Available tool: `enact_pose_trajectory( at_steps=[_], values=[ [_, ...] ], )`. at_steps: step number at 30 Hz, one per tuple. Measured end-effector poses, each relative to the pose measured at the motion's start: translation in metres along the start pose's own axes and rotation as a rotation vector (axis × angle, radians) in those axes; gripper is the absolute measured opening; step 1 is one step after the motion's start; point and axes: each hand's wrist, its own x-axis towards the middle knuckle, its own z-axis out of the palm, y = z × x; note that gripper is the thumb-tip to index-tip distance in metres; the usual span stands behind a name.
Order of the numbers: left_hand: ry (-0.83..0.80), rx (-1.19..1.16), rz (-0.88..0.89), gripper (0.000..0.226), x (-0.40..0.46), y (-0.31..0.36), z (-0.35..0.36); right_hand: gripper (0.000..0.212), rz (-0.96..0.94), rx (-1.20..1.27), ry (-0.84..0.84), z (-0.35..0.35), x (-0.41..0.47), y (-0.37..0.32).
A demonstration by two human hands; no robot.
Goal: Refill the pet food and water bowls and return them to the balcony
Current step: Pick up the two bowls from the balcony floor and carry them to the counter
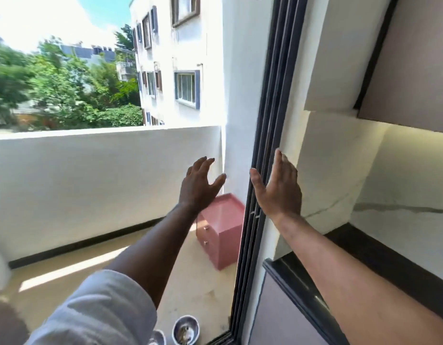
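Bare left hand (200, 181), right hand (277, 188) raised, fingers spread.

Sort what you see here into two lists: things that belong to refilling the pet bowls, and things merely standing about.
Belongs to the job: steel bowl on the balcony floor; second bowl beside it, partly hidden.

Just standing about: pink cabinet; sliding door frame; dark countertop.
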Motion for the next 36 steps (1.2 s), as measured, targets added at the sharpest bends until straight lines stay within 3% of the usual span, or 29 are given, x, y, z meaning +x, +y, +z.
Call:
enact_pose_trajectory(
  at_steps=[4,11,17,28,36],
  values=[
    [-0.093,0.076,-0.143,0.068,-0.026,-0.081,0.018,0.097,-0.01,0.029,-0.112,0.07,-0.022,-0.018],
    [-0.186,0.136,-0.398,0.075,-0.07,-0.203,0.051,0.118,-0.002,0.039,-0.314,0.181,-0.058,-0.017],
    [-0.2,0.166,-0.61,0.076,-0.11,-0.29,0.072,0.097,0.019,0.02,-0.542,0.284,-0.109,-0.008],
    [-0.265,0.245,-0.951,0.079,-0.203,-0.454,0.144,0.097,0.033,-0.038,-0.929,0.471,-0.207,0.02],
    [-0.285,0.257,-1.052,0.078,-0.261,-0.553,0.231,0.094,0.141,-0.092,-1.076,0.596,-0.282,0.073]
  ],
)
